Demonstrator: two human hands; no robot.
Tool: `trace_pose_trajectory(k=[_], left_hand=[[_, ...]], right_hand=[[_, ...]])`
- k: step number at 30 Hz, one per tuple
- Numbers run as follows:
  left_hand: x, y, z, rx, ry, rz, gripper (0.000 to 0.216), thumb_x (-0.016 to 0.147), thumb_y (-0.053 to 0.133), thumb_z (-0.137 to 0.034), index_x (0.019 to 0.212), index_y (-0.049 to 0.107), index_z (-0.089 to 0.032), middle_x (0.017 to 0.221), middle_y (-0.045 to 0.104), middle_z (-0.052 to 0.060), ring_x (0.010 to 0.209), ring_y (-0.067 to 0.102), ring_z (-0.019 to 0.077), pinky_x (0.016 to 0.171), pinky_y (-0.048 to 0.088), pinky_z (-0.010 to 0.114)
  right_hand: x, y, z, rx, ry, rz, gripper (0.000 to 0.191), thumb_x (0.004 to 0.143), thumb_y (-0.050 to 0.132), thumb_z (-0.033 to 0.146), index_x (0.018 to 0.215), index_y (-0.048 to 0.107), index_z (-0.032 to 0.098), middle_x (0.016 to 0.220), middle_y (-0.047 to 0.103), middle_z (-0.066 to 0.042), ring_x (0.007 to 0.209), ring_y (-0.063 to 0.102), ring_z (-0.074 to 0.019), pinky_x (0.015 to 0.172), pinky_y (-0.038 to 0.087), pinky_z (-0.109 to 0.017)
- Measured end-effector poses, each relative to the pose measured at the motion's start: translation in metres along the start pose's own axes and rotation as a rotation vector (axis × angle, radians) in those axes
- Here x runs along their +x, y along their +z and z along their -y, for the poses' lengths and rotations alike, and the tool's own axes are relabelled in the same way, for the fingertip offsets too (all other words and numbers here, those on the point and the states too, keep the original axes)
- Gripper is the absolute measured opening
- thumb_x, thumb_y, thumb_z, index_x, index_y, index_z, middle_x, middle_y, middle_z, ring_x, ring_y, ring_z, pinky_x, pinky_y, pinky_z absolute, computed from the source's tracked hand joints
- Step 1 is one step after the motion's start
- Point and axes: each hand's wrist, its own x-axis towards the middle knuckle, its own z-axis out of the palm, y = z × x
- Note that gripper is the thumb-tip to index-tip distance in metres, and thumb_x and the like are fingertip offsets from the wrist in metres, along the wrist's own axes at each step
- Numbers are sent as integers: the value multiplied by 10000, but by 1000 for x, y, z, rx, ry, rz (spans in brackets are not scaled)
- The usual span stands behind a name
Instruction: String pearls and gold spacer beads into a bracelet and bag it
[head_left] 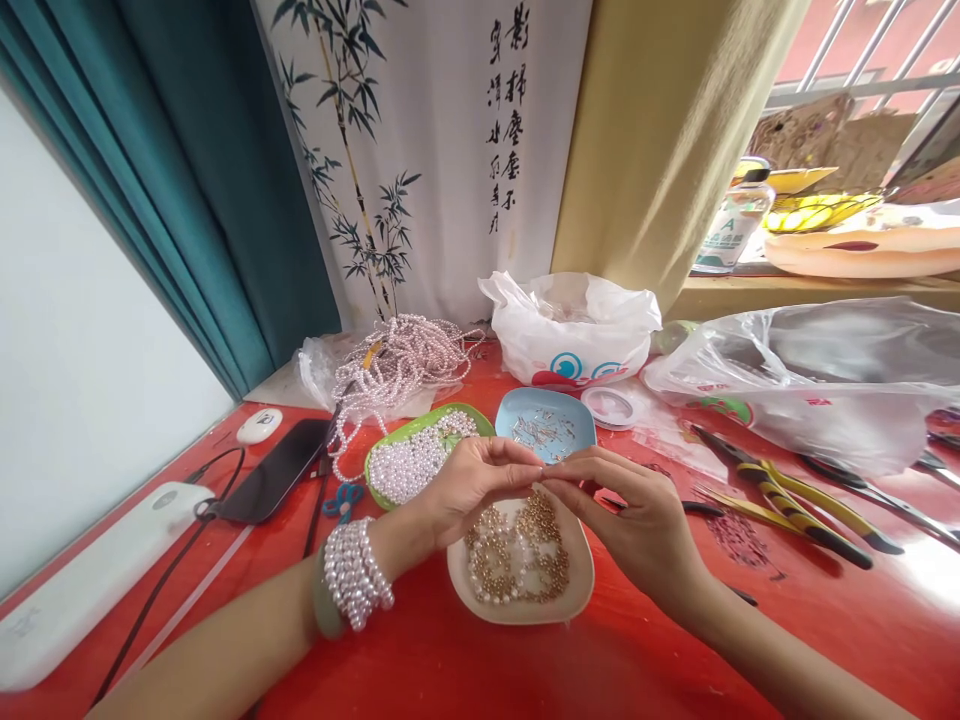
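Observation:
My left hand (480, 482) and my right hand (621, 500) meet fingertip to fingertip over a beige dish (517, 612) of gold and white beads. Both hands are closed in a pinch; whatever sits between the fingertips is too small to make out. Several strands of pearly beads form a bracelet (355, 575) around my left wrist, beside a green band. Left of the beige dish, a green dish (373, 470) holds loose white pearl beads. Behind my fingers, a blue dish (517, 402) contains small metal pins.
Pink bead strands (405, 360) lie in a heap at the back left. A phone (277, 470) and white power strip (97, 580) are at the left. Yellow-black pliers (802, 500) and scissors (885, 500) lie right, before plastic bags (810, 370). A round clear lid (607, 408) lies beside the blue dish.

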Motion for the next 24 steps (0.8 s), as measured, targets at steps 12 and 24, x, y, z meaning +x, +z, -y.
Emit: trace_pose_trajectory(k=[12,24], left_hand=[[0,-7,-10,374,33,151,224,581,703,-99,747,554,-126,629,636,11,571,572,93,580,424,227],[-5,-8,-9,948,201,64,101,719,592,-209,810,573,-170,785,650,33,766,593,170,679,429,300]], right_hand=[[9,-9,-2,31,154,315,49,745,616,211,781,651,213,741,634,-8,650,588,-130,577,462,-234],[4,-13,-7,-469,-167,337,203,854,447,175,814,645,155,676,640,-41,534,580,-127,483,405,-224]])
